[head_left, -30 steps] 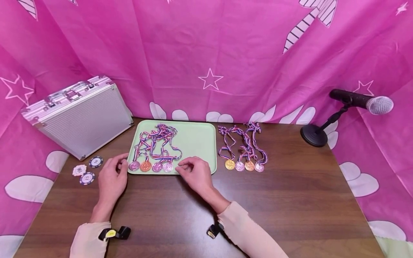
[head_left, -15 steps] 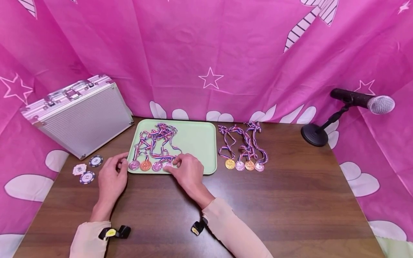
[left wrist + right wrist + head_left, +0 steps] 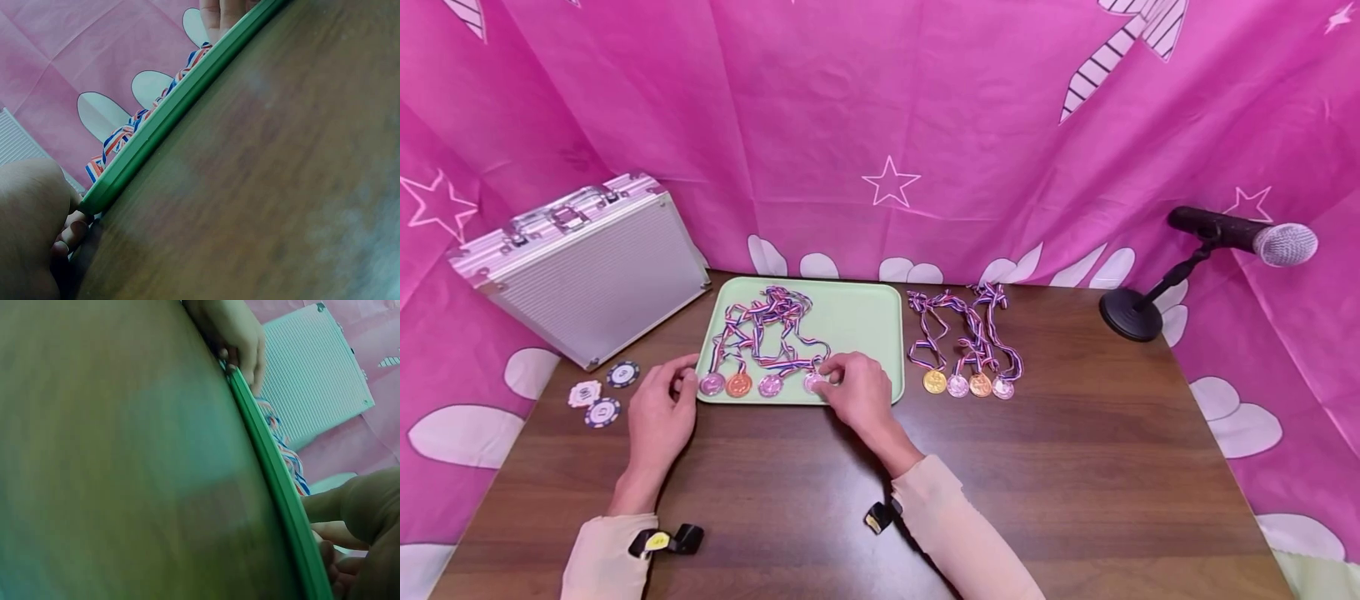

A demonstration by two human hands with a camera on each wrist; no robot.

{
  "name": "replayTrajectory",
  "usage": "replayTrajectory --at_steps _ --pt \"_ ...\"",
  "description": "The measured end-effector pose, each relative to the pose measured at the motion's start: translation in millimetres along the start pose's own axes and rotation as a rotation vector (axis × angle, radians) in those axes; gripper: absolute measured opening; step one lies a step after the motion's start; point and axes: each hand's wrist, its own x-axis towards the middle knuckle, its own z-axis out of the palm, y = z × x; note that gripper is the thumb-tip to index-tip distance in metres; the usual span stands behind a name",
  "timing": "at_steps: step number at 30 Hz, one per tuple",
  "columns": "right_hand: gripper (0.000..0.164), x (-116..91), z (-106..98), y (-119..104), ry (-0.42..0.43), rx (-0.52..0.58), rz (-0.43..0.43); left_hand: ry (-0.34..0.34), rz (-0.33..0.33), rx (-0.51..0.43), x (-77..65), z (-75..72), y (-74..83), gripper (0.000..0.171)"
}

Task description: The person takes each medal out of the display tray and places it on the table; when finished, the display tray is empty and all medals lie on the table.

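A light green tray [image 3: 861,321] holds a row of medals along its near edge, with striped ribbons [image 3: 782,310] heaped behind them. My right hand [image 3: 859,392] pinches the rightmost medal [image 3: 812,382], a silver one, between thumb and fingers. To its left lie another silver medal [image 3: 771,385], a bronze medal [image 3: 739,384] and a silver medal [image 3: 712,383] by the tray's left corner. My left hand [image 3: 662,408] holds the tray's near left corner; in the left wrist view its curled fingers [image 3: 74,234] show at that corner.
Right of the tray, several medals lie in a row, a gold medal [image 3: 934,382] first, ribbons behind. Poker chips [image 3: 602,412] lie left of my left hand. A silver case [image 3: 595,275] stands back left, a microphone [image 3: 1285,243] on a stand back right. A pink curtain [image 3: 820,125] hangs behind.
My right hand came left to the rightmost silver medal on the tray, then slid it to the right, its ribbon following. The silver medal beside it shifted slightly right. My left hand stayed put.
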Motion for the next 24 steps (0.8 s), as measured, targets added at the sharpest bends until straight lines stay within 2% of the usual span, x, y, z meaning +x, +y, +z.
replayTrajectory --at_steps 6,10,15,19,24 --pt "0.017 2 -5 14 -0.011 -0.017 -0.023 -0.002 -0.009 0.007 -0.2 0.3 -0.6 0.032" --pt "0.025 0 -11 8 -0.051 -0.006 0.013 0.002 -0.006 0.006 0.7 0.5 -0.3 0.033" --pt "0.029 0 -8 8 -0.049 -0.006 0.013 -0.006 -0.009 0.009 1.1 0.9 0.0 0.033" --pt "0.022 2 -9 9 -0.035 0.096 -0.018 -0.01 -0.013 0.008 1.0 0.5 0.3 0.033" --pt "0.009 7 -21 7 -0.03 0.311 0.002 -0.013 -0.016 0.01 0.9 -0.8 -0.2 0.033"
